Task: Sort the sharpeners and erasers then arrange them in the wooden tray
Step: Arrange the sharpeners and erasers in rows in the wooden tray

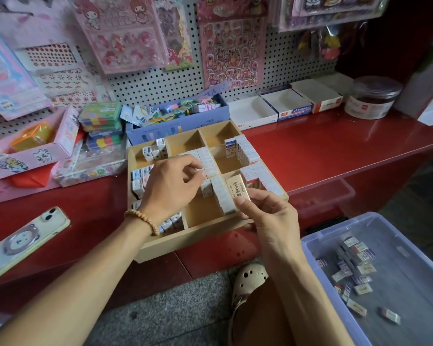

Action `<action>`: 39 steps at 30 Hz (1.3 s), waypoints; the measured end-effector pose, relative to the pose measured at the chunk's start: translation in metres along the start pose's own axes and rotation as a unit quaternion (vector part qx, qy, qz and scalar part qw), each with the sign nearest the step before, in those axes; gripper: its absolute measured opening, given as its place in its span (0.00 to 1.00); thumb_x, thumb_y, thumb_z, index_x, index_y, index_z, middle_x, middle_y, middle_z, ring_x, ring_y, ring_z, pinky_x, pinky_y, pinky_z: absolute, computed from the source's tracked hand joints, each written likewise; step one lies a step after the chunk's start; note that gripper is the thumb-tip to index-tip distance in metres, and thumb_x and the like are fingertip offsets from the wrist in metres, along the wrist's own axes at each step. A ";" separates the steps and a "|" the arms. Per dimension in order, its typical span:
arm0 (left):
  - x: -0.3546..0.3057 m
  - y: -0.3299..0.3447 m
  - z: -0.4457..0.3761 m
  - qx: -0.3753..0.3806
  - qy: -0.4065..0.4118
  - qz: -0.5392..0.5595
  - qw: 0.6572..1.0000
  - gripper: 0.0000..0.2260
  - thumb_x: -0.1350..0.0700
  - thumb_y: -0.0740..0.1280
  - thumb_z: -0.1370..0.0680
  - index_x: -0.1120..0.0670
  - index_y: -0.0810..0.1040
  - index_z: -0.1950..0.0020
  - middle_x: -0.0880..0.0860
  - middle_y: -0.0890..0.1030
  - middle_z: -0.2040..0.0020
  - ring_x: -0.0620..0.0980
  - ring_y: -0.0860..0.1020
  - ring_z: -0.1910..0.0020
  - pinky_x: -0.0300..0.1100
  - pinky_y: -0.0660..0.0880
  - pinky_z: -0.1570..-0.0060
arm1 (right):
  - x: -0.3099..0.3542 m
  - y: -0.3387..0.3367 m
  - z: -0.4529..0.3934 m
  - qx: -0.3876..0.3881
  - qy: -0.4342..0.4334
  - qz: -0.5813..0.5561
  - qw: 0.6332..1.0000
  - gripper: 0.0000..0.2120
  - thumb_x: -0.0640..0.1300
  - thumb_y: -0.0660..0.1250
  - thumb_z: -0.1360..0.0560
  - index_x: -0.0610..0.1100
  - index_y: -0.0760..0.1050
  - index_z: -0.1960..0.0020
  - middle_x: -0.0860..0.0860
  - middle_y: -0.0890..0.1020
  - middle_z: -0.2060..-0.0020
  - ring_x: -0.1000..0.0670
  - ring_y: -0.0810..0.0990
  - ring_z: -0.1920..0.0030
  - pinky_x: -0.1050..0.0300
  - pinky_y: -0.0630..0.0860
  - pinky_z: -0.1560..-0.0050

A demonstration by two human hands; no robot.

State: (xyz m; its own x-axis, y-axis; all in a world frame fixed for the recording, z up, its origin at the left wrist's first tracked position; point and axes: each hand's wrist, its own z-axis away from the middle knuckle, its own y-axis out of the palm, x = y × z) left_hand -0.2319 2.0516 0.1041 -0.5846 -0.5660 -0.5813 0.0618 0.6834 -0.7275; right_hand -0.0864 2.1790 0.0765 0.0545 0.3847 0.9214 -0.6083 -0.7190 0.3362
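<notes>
A wooden tray (193,239) with several compartments sits on the red counter. White wrapped erasers (246,149) stand in rows in its right and middle compartments; small white sharpeners (155,151) fill the left ones. My left hand (171,187) hovers over the tray's middle, fingertips pinching a small white eraser (202,171). My right hand (268,218) pinches a beige eraser marked ERASER (238,189) over the tray's front right compartment. A clear blue bin (395,278) at lower right holds several loose erasers.
A phone (26,239) in a bear case lies on the counter at left. Behind the tray stand a purple box (180,121) of clips, coloured packs, white cartons (285,106) and a jar (371,99). Sticker sheets hang on the pegboard. My beige shoe (248,280) is below.
</notes>
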 end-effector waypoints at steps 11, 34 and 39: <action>-0.022 -0.040 -0.013 0.179 -0.023 0.228 0.957 0.09 0.63 0.74 0.27 0.53 0.83 0.49 0.50 0.83 0.60 0.52 0.81 0.66 0.46 0.79 0.62 | 0.012 0.028 -0.018 0.102 -0.044 0.082 0.990 0.05 0.39 0.76 0.28 0.43 0.84 0.52 0.42 0.85 0.60 0.52 0.77 0.65 0.56 0.75 0.62; 0.058 -0.008 -0.085 0.144 0.065 -0.223 0.962 0.03 0.56 0.70 0.26 0.49 0.79 0.54 0.43 0.73 0.59 0.46 0.73 0.58 0.44 0.72 0.59 | 0.012 0.010 -0.054 0.068 -0.074 0.256 0.961 0.05 0.46 0.68 0.23 0.50 0.83 0.52 0.50 0.85 0.61 0.53 0.81 0.62 0.58 0.76 0.59; 0.062 -0.003 -0.080 0.112 0.082 -0.216 0.967 0.03 0.57 0.70 0.26 0.50 0.80 0.53 0.43 0.73 0.58 0.45 0.72 0.58 0.40 0.66 0.61 | 0.010 0.007 -0.055 0.082 -0.071 0.246 0.963 0.05 0.45 0.68 0.23 0.48 0.83 0.51 0.49 0.84 0.62 0.52 0.79 0.64 0.57 0.75 0.62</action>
State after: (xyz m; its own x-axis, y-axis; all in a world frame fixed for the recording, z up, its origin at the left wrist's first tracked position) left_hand -0.3330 2.0509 0.0992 -0.7141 -0.6829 -0.1542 -0.0534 0.2728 -0.9606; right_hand -0.1336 2.2103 0.0775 -0.0941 -0.1010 0.9904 -0.4558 -0.8801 -0.1331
